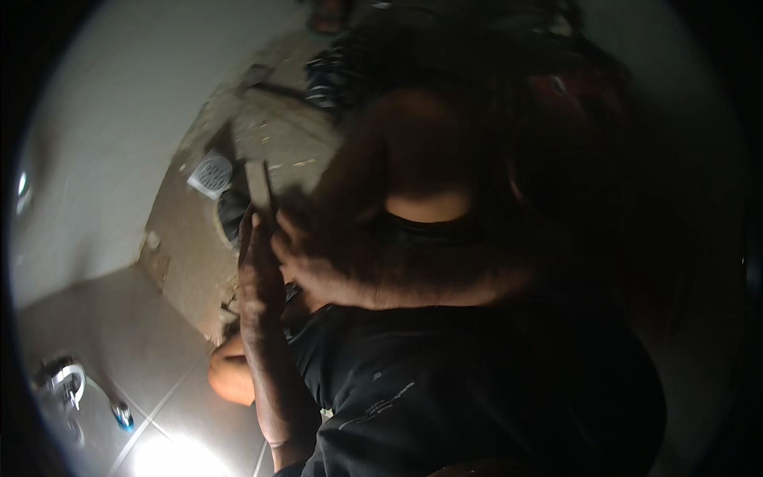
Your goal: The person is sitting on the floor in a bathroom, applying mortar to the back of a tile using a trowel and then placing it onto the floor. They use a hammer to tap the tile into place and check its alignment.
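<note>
The scene is dim. My left hand (258,266) reaches up from the lower edge with its fingers stretched along a thin, flat tan piece (258,187) that stands upright over the rough cement floor (191,246). My right hand (318,258) comes in from the right, its fingers curled around the lower end of that piece. Both hands touch each other just below it. Whether the left hand truly grips the piece is hidden in the dark. My bare knee (421,159) is bent right behind the hands.
A round metal floor drain (213,173) in a white square frame lies left of the flat piece. A pale wall (103,135) rises at the left. Glossy tiles (135,342) at lower left carry a chrome tap fitting (65,380) and a bright glare (171,459). Dark striped debris (326,79) lies beyond.
</note>
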Tool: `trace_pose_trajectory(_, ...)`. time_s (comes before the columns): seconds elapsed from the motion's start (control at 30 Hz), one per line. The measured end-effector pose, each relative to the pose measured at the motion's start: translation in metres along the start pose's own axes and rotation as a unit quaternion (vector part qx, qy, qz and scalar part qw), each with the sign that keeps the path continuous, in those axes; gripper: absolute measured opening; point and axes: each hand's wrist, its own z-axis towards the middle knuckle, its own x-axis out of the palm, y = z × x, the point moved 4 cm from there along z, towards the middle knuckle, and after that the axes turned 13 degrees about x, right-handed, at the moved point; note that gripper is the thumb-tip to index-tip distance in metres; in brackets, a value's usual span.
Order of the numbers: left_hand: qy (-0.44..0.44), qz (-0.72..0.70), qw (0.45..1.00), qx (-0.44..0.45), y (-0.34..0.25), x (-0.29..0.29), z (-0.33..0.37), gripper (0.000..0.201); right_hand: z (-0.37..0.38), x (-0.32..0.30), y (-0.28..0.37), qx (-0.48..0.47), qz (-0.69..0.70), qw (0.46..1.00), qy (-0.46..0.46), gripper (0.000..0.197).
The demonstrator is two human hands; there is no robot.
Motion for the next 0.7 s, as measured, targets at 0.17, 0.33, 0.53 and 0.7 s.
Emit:
trace_pose_trajectory(0.17, 0.025, -0.125, 0.99, -0.065, 0.002, 0.007, -0.027, 0.056, -0.024, -0.047, -0.059, 0.147, 0.299, 0.942, -0.037, 0.023)
trace_pose_trajectory(0.33, -0.008, -0.148, 0.987, -0.063, 0.006, -0.038, -0.05, 0.06, -0.098, -0.135, -0.268, 0.407, -0.263, 0.875, 0.006, 0.012)
trace_pose_trajectory(0.53, -0.062, -0.214, 0.973, -0.063, 0.0, -0.052, -0.056, 0.066, -0.228, -0.092, -0.384, 0.287, -0.445, 0.844, 0.086, 0.032)
trace_pose_trajectory(0.7, -0.075, -0.228, 0.969, -0.051, -0.02, -0.058, -0.054, 0.07, -0.228, -0.081, -0.378, 0.298, -0.451, 0.822, 0.18, 0.029)
